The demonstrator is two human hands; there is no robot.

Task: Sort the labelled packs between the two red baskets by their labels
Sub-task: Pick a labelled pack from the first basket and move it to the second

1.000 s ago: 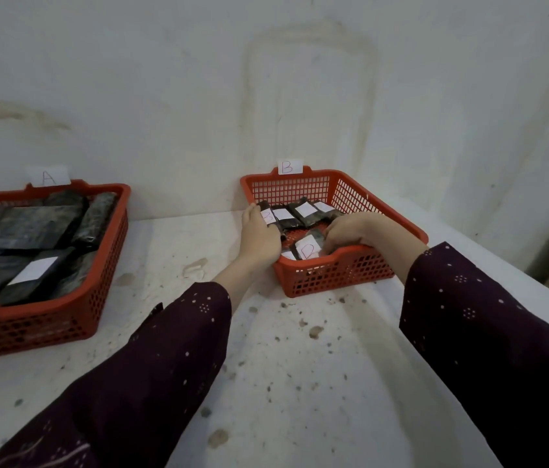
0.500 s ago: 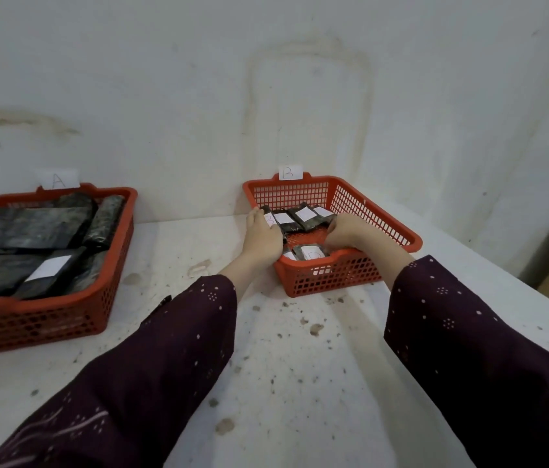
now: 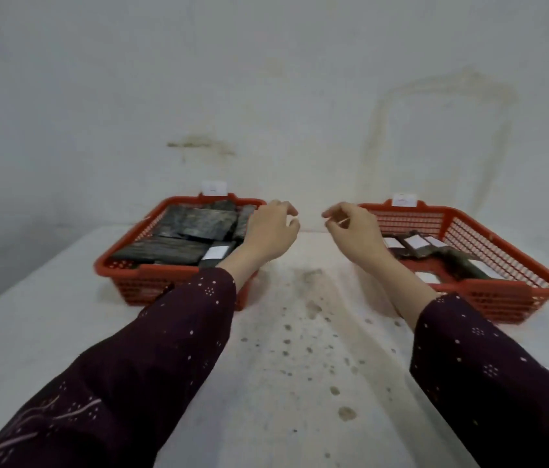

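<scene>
Two red baskets stand on the white table against the wall. The left basket (image 3: 151,276) is full of large dark packs (image 3: 178,246), one with a white label (image 3: 216,252). The right basket (image 3: 502,298) holds several smaller dark packs with white labels (image 3: 416,243). My left hand (image 3: 271,231) hovers over the left basket's right edge, fingers loosely curled and holding nothing. My right hand (image 3: 354,229) hangs raised just left of the right basket, fingers apart and empty.
A white tag (image 3: 214,187) is fixed at the back of the left basket and another tag (image 3: 404,199) at the back of the right one. The stained white table (image 3: 300,349) runs between the baskets toward me. The wall stands right behind both baskets.
Both hands have come out of the right basket and lifted into the gap between the baskets, empty. The view has swung left, so both baskets now show fully.
</scene>
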